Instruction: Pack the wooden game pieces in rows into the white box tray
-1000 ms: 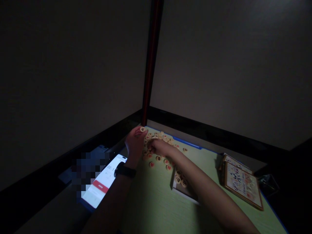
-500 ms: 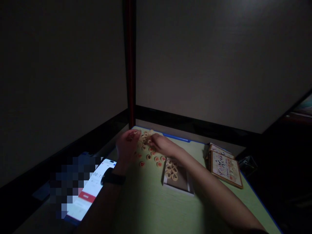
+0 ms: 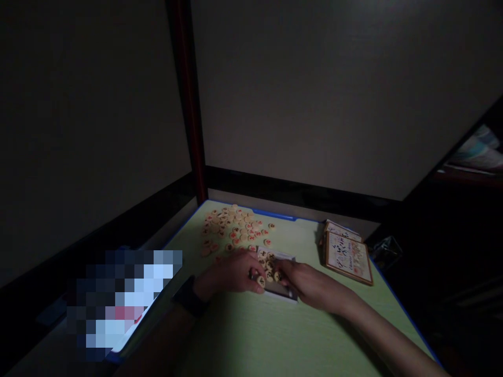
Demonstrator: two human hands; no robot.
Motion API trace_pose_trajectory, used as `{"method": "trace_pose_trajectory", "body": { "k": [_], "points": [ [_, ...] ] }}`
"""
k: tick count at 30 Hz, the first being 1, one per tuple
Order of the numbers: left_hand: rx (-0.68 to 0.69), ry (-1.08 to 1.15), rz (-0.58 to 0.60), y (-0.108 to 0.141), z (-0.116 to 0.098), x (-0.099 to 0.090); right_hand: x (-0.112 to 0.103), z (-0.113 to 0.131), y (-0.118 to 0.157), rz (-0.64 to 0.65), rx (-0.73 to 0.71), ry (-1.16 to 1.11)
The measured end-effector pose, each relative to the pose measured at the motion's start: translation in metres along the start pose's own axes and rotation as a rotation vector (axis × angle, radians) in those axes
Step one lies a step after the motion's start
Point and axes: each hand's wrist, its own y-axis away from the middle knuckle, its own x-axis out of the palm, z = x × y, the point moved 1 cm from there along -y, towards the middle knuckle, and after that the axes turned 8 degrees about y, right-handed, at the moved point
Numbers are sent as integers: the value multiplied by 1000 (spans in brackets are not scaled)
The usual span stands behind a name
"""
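My left hand (image 3: 238, 271), a dark band at its wrist, is closed at the left side of a shallow open box (image 3: 285, 292). Between its thumb and fingers is a round wooden Chinese chess piece (image 3: 261, 281) with a black character. From the right, my right hand (image 3: 304, 280) reaches into the same box, its fingertips pinched on another black-marked Chinese chess piece (image 3: 277, 276). Several more black-marked pieces (image 3: 269, 264) lie in the box between the hands. Part of the box's left side is hidden by my left hand.
Many loose pieces (image 3: 236, 230), red-marked, black-marked and blank-looking, are spread over the far left of the green table (image 3: 236, 335). A Chinese chess box lid (image 3: 349, 257) leans at the right. A lit phone (image 3: 153, 298), partly pixelated, stands at the left. Walls close off the far side.
Both hands have moved from the loose pieces at the table's far left nearer to me, over the box. Black-marked pieces are now at their fingertips. The view has shifted slightly.
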Motion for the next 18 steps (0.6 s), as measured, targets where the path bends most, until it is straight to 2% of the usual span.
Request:
{"method": "trace_pose_trajectory", "body": {
  "k": [7,10,14,18],
  "points": [
    [-28,49,24,0,10,-3,-7,12,1,80,-107,58],
    [-88,77,15,0,9,-5,-7,13,2,63,-146,23],
    [-202,115,16,3,3,-10,-5,9,2,50,-98,5],
    [-260,93,47,6,-2,-12,-1,7,1,25,-90,-29]
  ]
}}
